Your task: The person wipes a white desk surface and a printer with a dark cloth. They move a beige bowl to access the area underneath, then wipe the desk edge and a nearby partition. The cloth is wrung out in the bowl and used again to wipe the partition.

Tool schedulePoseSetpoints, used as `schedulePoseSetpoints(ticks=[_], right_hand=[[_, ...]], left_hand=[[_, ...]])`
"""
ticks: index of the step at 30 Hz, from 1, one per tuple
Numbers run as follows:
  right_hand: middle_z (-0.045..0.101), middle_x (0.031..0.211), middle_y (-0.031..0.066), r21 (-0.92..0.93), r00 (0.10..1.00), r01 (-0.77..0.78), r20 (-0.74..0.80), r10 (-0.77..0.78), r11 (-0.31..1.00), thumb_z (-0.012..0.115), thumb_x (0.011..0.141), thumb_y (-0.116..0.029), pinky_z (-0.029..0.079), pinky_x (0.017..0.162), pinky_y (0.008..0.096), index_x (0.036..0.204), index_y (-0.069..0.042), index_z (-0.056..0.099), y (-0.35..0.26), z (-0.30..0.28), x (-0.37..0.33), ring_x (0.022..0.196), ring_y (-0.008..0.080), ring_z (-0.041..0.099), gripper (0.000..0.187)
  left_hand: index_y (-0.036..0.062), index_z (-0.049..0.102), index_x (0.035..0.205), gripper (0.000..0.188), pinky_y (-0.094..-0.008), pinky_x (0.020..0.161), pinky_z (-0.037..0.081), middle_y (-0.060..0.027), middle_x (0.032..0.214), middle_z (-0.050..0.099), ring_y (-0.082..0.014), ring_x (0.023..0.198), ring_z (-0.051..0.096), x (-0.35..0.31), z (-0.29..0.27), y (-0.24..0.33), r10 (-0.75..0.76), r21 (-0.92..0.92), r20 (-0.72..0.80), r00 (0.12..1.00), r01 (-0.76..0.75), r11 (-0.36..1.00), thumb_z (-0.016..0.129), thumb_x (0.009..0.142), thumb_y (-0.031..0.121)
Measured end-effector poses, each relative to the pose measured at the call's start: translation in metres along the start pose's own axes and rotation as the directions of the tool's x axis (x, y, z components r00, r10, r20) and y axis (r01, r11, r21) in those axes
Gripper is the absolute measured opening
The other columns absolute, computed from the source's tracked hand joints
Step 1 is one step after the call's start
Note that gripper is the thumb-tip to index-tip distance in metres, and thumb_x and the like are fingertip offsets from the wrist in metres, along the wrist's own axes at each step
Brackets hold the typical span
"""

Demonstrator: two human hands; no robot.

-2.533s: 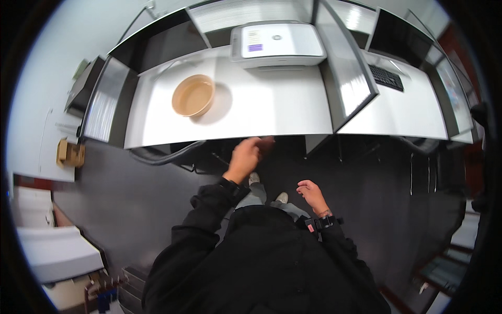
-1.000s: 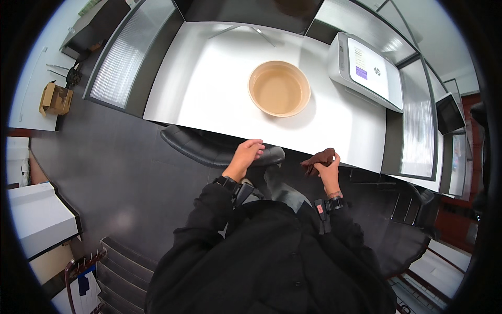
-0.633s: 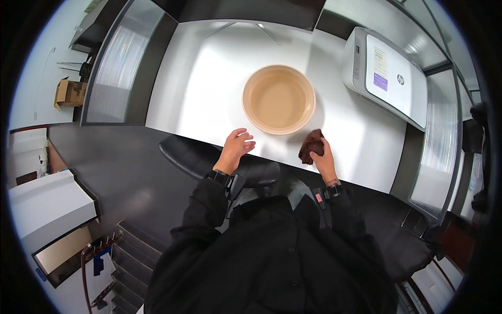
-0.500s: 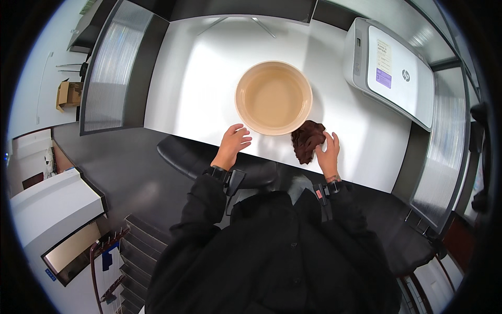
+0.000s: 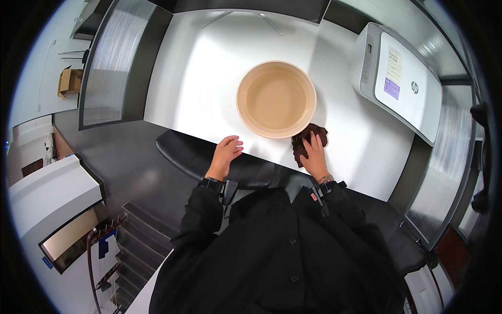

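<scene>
A crumpled dark brown cloth (image 5: 320, 132) lies on the white desk just in front of a round beige basin (image 5: 251, 127), close against its near right rim. My right hand (image 5: 315, 158) rests on top of this cloth, its fingers stretched out and spread, hiding part of it. Over the front edge of the desk, to the left, my left hand (image 5: 225, 156) hovers with its fingers apart and nothing in it. The basin appears to hold a shallow layer of clear water, though its surface is hard to make out.
A white and grey printer (image 5: 397, 78) occupies the right side of the desk (image 5: 193, 78). Ribbed translucent partitions (image 5: 116, 68) stand at both ends. A metal stand's legs (image 5: 272, 24) show at the back. Below the front edge is a black chair (image 5: 188, 157).
My right hand has moved left from the cloth's right edge onto its top. My left hand has drawn slightly back from the basin. The view has shifted a little.
</scene>
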State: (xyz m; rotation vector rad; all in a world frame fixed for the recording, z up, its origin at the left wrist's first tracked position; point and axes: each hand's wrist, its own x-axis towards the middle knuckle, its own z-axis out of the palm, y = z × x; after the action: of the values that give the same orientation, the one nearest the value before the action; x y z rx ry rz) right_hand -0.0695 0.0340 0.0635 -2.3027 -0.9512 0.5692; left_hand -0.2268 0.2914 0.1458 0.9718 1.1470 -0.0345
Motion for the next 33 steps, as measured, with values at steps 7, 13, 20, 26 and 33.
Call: schedulePoseSetpoints(ticks=[7, 13, 20, 26, 33], right_hand=[[0.032, 0.139, 0.0208, 0.052, 0.997, -0.076, -0.012, 0.077, 0.996, 0.052, 0.070, 0.003, 0.029, 0.104, 0.0408, 0.117, 0.001, 0.054, 0.012, 0.008, -0.017, 0.128, 0.0408, 0.027, 0.047], [0.030, 0.140, 0.0226, -0.044, 0.985, -0.175, -0.023, 0.174, 0.984, 0.050, 0.071, 0.001, 0.030, 0.104, 0.0419, 0.123, 0.000, 0.049, 0.014, 0.013, -0.051, 0.128, 0.0419, 0.027, 0.052], [0.023, 0.142, 0.0246, -0.032, 0.960, -0.281, -0.009, 0.281, 0.959, 0.051, 0.071, -0.002, 0.028, 0.105, 0.0428, 0.128, -0.001, 0.044, 0.029, 0.013, -0.074, 0.130, 0.0442, 0.023, 0.057], [0.021, 0.143, 0.0266, -0.010, 0.951, -0.305, 0.039, 0.305, 0.952, 0.048, 0.072, -0.002, 0.028, 0.105, 0.0426, 0.128, -0.001, 0.044, 0.034, 0.015, -0.071, 0.131, 0.0460, 0.019, 0.056], [0.015, 0.145, 0.0265, 0.048, 0.946, -0.310, 0.114, 0.303, 0.950, 0.048, 0.073, 0.000, 0.027, 0.106, 0.0429, 0.130, -0.003, 0.042, 0.038, 0.010, -0.068, 0.132, 0.0463, 0.016, 0.058]], left_hand=[[-0.0007, 0.047, 0.116, 0.034, -0.0281, 0.082, 0.047, -0.0101, 0.099, 0.058, -0.0178, 0.087, 0.058, 0.023, 0.020, -0.003, -0.024, 0.020, 0.135, 0.991, 0.021, 1.000, 0.050, 0.090, 0.020], [0.0009, 0.049, 0.104, 0.025, -0.0295, 0.080, 0.046, -0.0092, 0.097, 0.058, -0.0175, 0.086, 0.057, 0.032, 0.032, 0.002, -0.028, 0.070, 0.203, 0.979, 0.014, 0.997, 0.048, 0.091, 0.022], [0.0001, 0.051, 0.101, 0.024, -0.0288, 0.077, 0.047, -0.0098, 0.095, 0.059, -0.0174, 0.084, 0.058, 0.035, 0.030, 0.002, -0.025, 0.170, 0.226, 0.974, -0.014, 0.985, 0.047, 0.090, 0.021], [-0.0038, 0.049, 0.105, 0.029, -0.0306, 0.082, 0.048, -0.0124, 0.097, 0.059, -0.0194, 0.086, 0.059, 0.041, 0.036, 0.004, -0.022, -0.006, 0.262, 0.965, 0.025, 1.000, 0.045, 0.092, 0.023], [-0.0062, 0.051, 0.099, 0.022, -0.0302, 0.078, 0.050, -0.0127, 0.094, 0.059, -0.0193, 0.082, 0.060, 0.051, 0.051, 0.002, 0.044, -0.123, 0.128, 0.991, -0.028, 0.992, 0.040, 0.090, 0.012]])
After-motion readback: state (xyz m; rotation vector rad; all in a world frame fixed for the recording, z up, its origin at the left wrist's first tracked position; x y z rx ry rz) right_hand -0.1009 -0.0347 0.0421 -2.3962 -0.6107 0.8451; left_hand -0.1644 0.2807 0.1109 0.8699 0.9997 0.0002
